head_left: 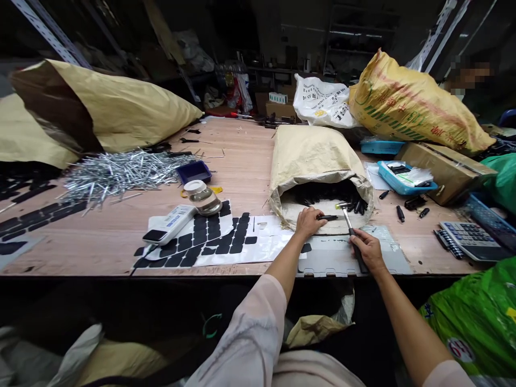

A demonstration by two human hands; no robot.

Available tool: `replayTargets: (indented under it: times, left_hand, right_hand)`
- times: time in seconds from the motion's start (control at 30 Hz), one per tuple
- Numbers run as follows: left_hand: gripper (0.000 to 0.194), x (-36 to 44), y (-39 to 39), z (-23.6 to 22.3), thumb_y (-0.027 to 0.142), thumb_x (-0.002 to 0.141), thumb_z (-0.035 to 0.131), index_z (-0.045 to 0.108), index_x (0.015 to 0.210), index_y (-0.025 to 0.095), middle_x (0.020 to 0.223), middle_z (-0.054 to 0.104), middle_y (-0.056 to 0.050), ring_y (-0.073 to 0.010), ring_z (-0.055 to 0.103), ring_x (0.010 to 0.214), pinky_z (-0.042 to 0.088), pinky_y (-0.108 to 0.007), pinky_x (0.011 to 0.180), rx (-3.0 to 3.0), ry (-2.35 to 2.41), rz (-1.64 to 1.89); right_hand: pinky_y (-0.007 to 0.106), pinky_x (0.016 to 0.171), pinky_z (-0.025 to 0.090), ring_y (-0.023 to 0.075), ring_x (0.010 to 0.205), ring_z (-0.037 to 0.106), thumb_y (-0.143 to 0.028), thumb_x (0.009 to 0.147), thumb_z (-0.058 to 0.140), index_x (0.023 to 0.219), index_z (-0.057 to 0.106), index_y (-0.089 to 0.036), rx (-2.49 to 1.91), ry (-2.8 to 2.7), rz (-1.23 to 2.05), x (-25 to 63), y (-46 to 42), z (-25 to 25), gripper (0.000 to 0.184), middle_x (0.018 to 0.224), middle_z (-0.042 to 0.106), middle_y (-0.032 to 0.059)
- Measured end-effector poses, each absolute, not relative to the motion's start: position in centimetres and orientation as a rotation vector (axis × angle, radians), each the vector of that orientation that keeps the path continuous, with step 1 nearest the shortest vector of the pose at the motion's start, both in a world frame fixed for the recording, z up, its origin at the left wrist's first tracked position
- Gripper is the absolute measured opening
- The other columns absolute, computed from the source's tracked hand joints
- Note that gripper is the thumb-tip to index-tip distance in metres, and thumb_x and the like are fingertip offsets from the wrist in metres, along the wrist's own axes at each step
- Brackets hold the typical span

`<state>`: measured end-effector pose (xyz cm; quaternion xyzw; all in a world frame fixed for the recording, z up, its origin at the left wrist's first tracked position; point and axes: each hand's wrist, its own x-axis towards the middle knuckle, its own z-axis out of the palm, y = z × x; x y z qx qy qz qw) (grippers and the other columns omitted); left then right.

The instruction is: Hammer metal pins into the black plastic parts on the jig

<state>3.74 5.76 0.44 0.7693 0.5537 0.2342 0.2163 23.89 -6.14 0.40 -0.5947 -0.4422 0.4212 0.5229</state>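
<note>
My left hand [309, 222] is closed on a slim black rod-like piece [329, 217], which sticks out to the right past the fingertips at the mouth of a paper-like sack [312, 153]. Inside that sack lie many dark pieces [322, 192]. My right hand [367, 248] grips the black handle of a small hammer [347, 217], its metal head with a yellowish end pointing up and away from me, near the sack's opening. Beneath both hands lies a grey sheet [334, 255] at the table's front edge.
At left, a pile of thin metal rods [121, 174] lies by a large tan sack [133, 107]. A glass jar [202, 197], a white device [170, 224] and sheets of black pads [205, 236] sit mid-table. A calculator [473, 239], blue basket [406, 177] and cardboard box [445, 169] stand right.
</note>
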Motion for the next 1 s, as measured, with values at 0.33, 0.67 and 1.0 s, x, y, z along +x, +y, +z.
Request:
replayTargets:
  times: [0.33, 0.67, 1.0]
  left_hand:
    - [0.03, -0.6, -8.9, -0.8, 0.043, 0.1, 0.051, 0.067, 0.114, 0.02, 0.093, 0.073, -0.006, -0.0169, 0.065, 0.079, 0.046, -0.031, 0.076, 2.461, 1.043, 1.121]
    - [0.025, -3.1, -16.2, -4.2, 0.035, 0.091, 0.063, 0.071, 0.114, 0.028, 0.082, 0.077, -0.004, -0.0218, 0.073, 0.074, 0.047, -0.027, 0.063, 2.391, 1.234, 0.09]
    - [0.03, -0.2, 3.8, 5.4, 0.022, 0.096, 0.051, 0.069, 0.12, 0.023, 0.113, 0.068, -0.009, -0.0221, 0.057, 0.101, 0.047, -0.034, 0.084, 2.28, 1.787, 0.683]
  right_hand:
    - [0.026, 0.038, 0.043, 0.0118, 0.041, 0.052, -0.053, 0.068, 0.076, 0.11, 0.068, -0.011, -1.36, -1.049, 1.058, 24.0, -5.8, 0.1, 0.06, 0.066, 0.065, -0.0001]
    - [0.027, 0.038, 0.045, 0.0117, 0.041, 0.052, -0.05, 0.069, 0.077, 0.112, 0.069, -0.009, -1.371, -1.06, 1.045, 23.7, -6.0, -0.2, 0.06, 0.066, 0.065, -0.0002]
    - [0.026, 0.039, 0.047, 0.0113, 0.043, 0.052, -0.049, 0.069, 0.077, 0.112, 0.07, -0.01, -1.391, -1.058, 1.04, 23.6, -5.9, -0.3, 0.058, 0.068, 0.065, -0.0003]
